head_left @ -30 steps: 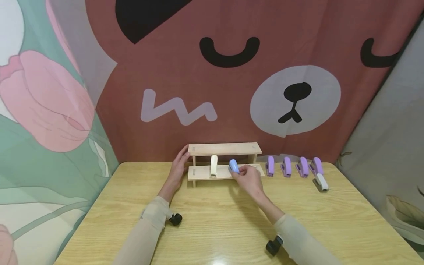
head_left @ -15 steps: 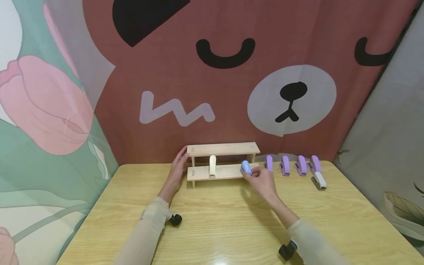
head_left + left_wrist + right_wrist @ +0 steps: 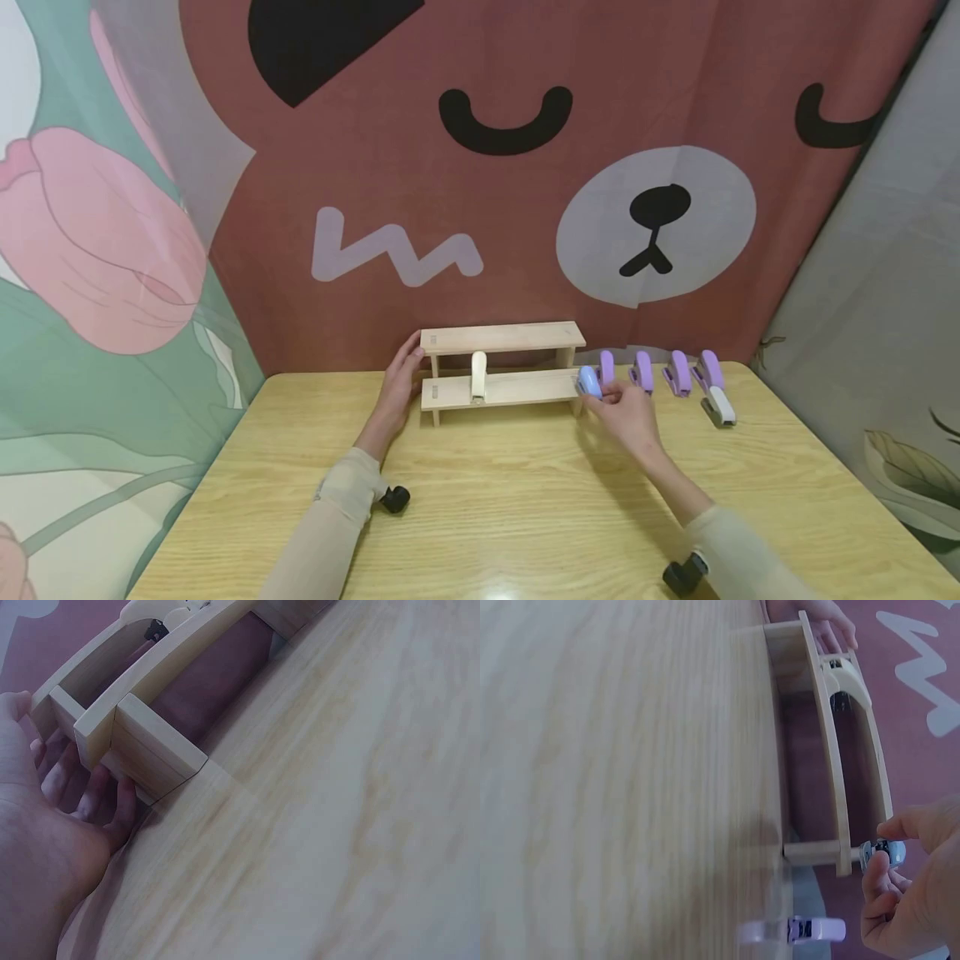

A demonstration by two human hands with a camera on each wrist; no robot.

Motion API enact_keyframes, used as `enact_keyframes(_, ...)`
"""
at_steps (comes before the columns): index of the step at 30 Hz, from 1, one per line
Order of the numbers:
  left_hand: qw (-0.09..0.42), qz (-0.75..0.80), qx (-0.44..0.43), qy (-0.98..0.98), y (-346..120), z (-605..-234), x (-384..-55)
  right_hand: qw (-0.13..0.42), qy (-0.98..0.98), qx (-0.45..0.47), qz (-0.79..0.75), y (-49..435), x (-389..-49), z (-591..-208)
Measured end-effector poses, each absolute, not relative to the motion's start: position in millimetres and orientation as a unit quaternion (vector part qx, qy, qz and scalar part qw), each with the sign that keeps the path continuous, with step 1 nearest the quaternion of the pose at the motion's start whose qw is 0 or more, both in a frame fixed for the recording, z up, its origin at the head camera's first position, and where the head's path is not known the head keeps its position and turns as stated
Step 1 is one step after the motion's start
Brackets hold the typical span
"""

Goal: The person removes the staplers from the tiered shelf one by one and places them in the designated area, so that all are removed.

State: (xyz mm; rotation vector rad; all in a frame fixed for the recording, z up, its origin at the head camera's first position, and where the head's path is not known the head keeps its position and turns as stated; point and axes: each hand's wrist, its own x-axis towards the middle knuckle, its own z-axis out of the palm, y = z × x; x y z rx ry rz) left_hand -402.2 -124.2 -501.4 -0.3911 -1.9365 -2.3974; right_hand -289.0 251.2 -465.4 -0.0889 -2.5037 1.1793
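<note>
My right hand (image 3: 626,417) pinches a small blue stapler (image 3: 589,382) between thumb and fingers, at the right end of the lower board of a two-tier wooden shelf (image 3: 525,386). The right wrist view shows the end of the blue stapler (image 3: 883,853) between the fingertips. On the left half of that lower board stands a cream stapler (image 3: 478,377). My left hand (image 3: 393,396) rests against the shelf's left end; in the left wrist view its relaxed fingers (image 3: 94,796) lie beside the wooden leg (image 3: 154,746).
Right of the shelf, several purple staplers (image 3: 641,371) stand in a row on the wooden table (image 3: 480,500). A white stapler (image 3: 722,406) lies in front of the rightmost one. A curtain with a bear print (image 3: 375,167) hangs right behind the table.
My right hand has moved the blue stapler rightward along the lower board, from right of the middle to its right end. The left hand stays at the shelf's left end.
</note>
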Motion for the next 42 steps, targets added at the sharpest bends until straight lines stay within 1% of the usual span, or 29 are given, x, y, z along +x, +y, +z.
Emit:
enact_keyframes(4, 0.022, -0.776, -0.125, -0.617, -125, -513, -413, 0.192, -0.891, -0.041, 0.409, 262, -287, -467)
enact_keyframes(8, 0.034, -0.776, -0.127, -0.616, -124, -515, -413, 0.189, -0.891, -0.059, 0.409, 273, -286, -470)
enact_keyframes(13, 0.037, -0.773, -0.121, -0.622, -123, -516, -412, 0.182, -0.894, -0.081, 0.401, 287, -284, -472)
enact_keyframes(19, 0.044, -0.769, -0.117, -0.626, -123, -515, -412, 0.159, -0.901, -0.096, 0.393, 305, -282, -472)
enact_keyframes(25, 0.04, -0.77, -0.116, -0.626, -123, -514, -412, 0.133, -0.905, -0.108, 0.389, 329, -278, -473)
enact_keyframes(32, 0.038, -0.769, -0.121, -0.626, -123, -513, -413, 0.151, -0.907, -0.111, 0.378, 353, -276, -480)
enact_keyframes(42, 0.047, -0.766, -0.11, -0.631, -122, -514, -412, 0.134, -0.905, -0.12, 0.385, 368, -271, -489)
